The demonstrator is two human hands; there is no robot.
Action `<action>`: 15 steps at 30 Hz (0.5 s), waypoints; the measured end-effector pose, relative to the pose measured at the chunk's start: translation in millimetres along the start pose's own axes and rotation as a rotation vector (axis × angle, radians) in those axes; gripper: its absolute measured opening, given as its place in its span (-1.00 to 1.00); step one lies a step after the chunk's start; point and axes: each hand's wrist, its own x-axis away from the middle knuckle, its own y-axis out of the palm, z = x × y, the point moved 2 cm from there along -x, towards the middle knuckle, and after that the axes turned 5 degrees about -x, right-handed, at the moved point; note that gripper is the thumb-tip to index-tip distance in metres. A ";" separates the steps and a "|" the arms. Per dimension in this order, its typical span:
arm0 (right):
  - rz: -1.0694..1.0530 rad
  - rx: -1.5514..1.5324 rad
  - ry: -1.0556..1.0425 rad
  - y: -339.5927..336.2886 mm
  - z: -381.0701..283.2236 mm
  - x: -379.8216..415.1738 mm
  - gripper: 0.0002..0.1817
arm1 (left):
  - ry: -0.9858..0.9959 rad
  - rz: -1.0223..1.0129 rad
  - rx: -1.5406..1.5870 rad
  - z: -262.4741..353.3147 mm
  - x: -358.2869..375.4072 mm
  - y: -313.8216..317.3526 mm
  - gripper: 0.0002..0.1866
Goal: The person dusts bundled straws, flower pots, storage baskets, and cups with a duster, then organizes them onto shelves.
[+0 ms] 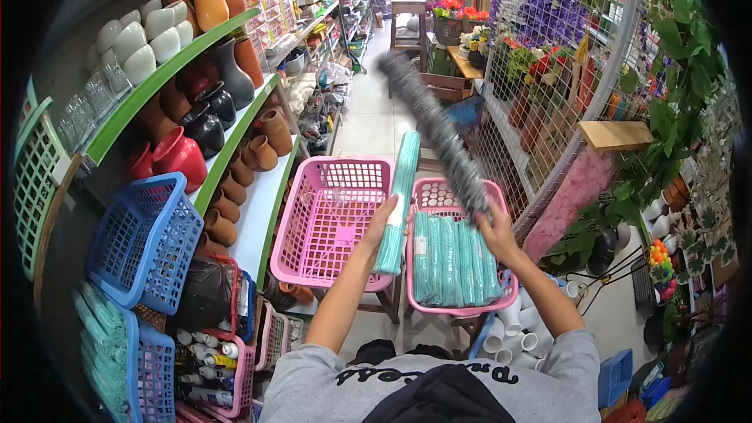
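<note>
My left hand [381,221] is closed around a long teal bundle [405,168] in clear wrap with a white label, held upright and slightly tilted between two pink baskets. In my right hand [498,232] is the lower end of a long black bundle [439,125] in shiny wrap, blurred and leaning up to the left. Below it, the right pink basket [462,311] holds several teal wrapped bundles [454,262] side by side. Nothing shows inside the left pink basket [280,243] except its slatted floor.
Shelves with clay pots [262,153], white cups and glasses line the left. Blue baskets [149,243] and more teal bundles [102,345] stand at lower left. A wire grid [540,55] with artificial flowers rises on the right. White vases [513,333] sit beside the right basket.
</note>
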 end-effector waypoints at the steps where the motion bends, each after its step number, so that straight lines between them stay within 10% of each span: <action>1: -0.129 0.051 -0.051 3.7 2.8 9.9 -0.61 | -0.041 0.123 -0.121 2.6 2.1 2.0 -0.48; 8: -0.484 0.846 -0.678 -2.9 5.7 13.2 -0.39 | 0.064 0.059 -0.203 -22.5 -14.8 -36.1 -0.52; 15: -0.408 0.652 -0.515 1.7 3.2 3.5 -0.30 | 0.108 0.109 -0.072 -3.5 -18.1 -14.0 -0.33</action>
